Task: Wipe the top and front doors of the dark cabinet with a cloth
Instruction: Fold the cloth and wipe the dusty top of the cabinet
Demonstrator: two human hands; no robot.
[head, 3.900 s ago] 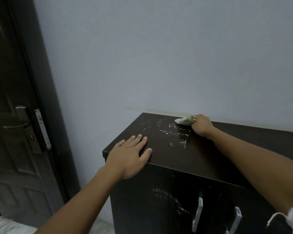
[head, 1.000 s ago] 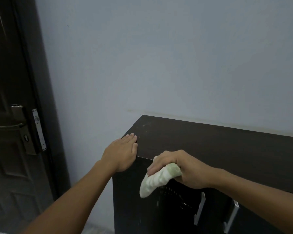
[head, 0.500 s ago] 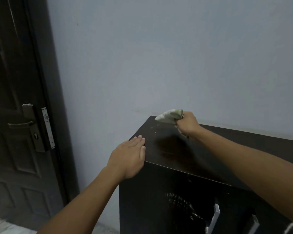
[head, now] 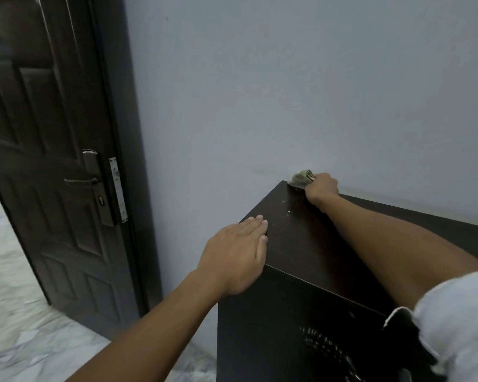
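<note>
Head view: I have only this one camera, looking down and forward at both hands.
Cabinet (head: 301, 244): I see the dark cabinet against a pale blue-grey wall (head: 287, 92), its top and upper front in frame.
Right hand (head: 322, 188): my reading is a closed fist at the far left back corner of the cabinet top, right by the wall.
Right grip: holding the cloth (head: 301, 178), bunched up, pale greenish, sticking out of the fist toward the corner and touching the top.
Left hand (head: 238, 256): flat, palm down, on the near left corner of the top, fingers together and pointing toward the wall.
Left grip: spread flat, holding nothing.
Top surface: I make out a few pale specks between the two hands.
Front doors: faint whitish streaks low on the front, partly hidden by a light sleeve (head: 458, 326) on the right arm.
Room door (head: 53, 161): dark panelled door standing open to the left, with a metal lever handle (head: 87, 180) and a lock plate.
Floor (head: 17, 326): pale marbled tile.
Writing or brands: I can read none anywhere.
</note>
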